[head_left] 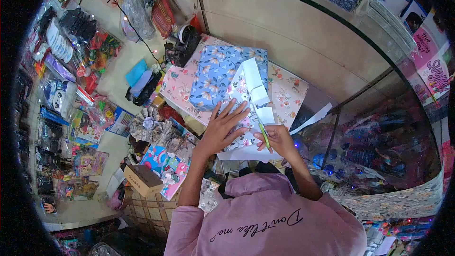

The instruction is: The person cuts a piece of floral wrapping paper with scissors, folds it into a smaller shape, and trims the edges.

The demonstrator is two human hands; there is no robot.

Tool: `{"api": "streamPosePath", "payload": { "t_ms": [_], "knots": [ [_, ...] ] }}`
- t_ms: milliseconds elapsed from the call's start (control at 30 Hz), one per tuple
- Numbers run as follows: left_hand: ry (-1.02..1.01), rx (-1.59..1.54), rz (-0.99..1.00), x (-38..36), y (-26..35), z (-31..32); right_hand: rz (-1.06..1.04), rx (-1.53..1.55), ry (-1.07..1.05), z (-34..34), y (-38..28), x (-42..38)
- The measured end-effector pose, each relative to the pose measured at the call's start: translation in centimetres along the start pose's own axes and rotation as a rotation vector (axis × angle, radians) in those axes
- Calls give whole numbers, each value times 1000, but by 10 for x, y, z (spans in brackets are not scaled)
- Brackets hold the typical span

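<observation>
My left hand (228, 124) lies flat with its fingers spread on a sheet of floral wrapping paper (238, 89), holding it down. In my right hand (278, 140) is a pair of green-handled scissors (264, 133), fingers closed around the handle and the thin tip pointing away from me at the paper. The white back of the paper (258, 96) shows along a folded, partly cut strip beside the tip. Under the sheet's far part sits a box wrapped in blue floral paper (220, 59).
Pink floral sheets (182, 83) lie beneath the box. A tape dispenser (185, 45) stands behind it at left. Crumpled paper (156, 130) and a small brown box (143, 180) are to the left, near shelves of packaged goods. A glass case (369, 137) bounds the right.
</observation>
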State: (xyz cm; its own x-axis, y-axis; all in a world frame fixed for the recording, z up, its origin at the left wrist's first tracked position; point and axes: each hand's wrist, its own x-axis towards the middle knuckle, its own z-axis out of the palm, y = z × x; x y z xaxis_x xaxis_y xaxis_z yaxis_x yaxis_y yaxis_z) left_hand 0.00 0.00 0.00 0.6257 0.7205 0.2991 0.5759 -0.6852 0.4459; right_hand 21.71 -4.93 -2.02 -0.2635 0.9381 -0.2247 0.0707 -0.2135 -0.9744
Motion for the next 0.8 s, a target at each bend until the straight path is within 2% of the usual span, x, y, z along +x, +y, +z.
{"api": "streamPosePath", "payload": {
  "t_ms": [167, 267, 367, 467, 567, 800],
  "knots": [
    [38, 86, 28, 1, -4, 1, 1, -6, 6, -1, -5, -2],
    [73, -13, -14, 5, -4, -3, 5, -34, 9, 2, -1, -2],
    [121, -41, -59, 19, 3, -9, -25, 34, 101, 5, -9, -8],
    [266, -9, -24, 27, 0, -3, 1, 41, 29, -3, -7, -4],
    [325, -7, -25, 25, -6, 4, -30, 190, -67, -8, 8, -3],
    [237, 88, -69, 18, -11, 15, -10, 315, -40, -6, 19, -4]
  ]
}}
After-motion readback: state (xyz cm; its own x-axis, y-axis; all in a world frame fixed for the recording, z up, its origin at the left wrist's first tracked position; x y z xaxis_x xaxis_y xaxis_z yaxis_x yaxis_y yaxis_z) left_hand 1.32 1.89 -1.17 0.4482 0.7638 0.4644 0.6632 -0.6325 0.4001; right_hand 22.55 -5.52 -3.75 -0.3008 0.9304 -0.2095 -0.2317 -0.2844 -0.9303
